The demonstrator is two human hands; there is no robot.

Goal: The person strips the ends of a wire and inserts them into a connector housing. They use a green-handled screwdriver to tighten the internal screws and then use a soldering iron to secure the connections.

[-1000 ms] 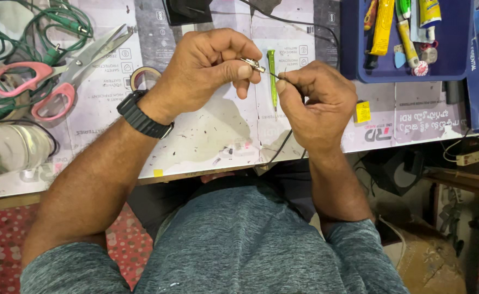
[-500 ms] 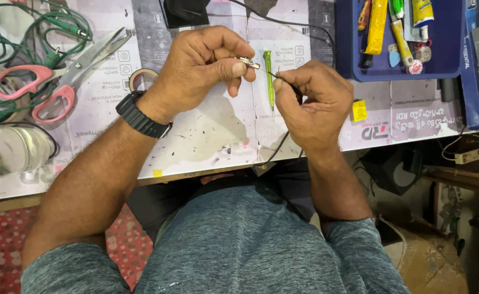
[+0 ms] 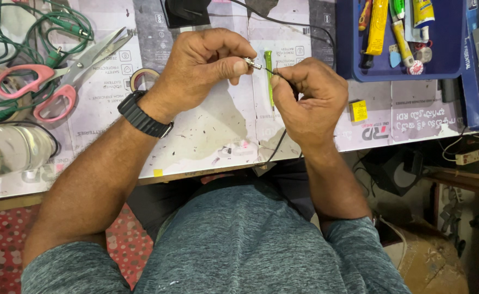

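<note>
A: While the left hand [image 3: 207,68] pinches the small metal connector [image 3: 252,63] between thumb and fingers, where's the wire?

B: Right hand [image 3: 307,95] is closed on the thin black wire [image 3: 270,71], tip right at the connector's 3 o'clock end. Touching or just short, can't tell. Rest of the wire drops off the table edge at 6 o'clock.

A: Seated?

B: Judging by the bare gap, no. Wire looks aligned, not pushed in. Insertion and any tightening are left.

A: Tools?

B: Green screwdriver [image 3: 269,79] lies on the table [image 3: 207,136] under the hands, untouched. Pink scissors [image 3: 54,81] at 9 o'clock, tape roll [image 3: 144,79] beside the left wrist, blue tray [image 3: 408,68] at 2 o'clock. None in use.
</note>
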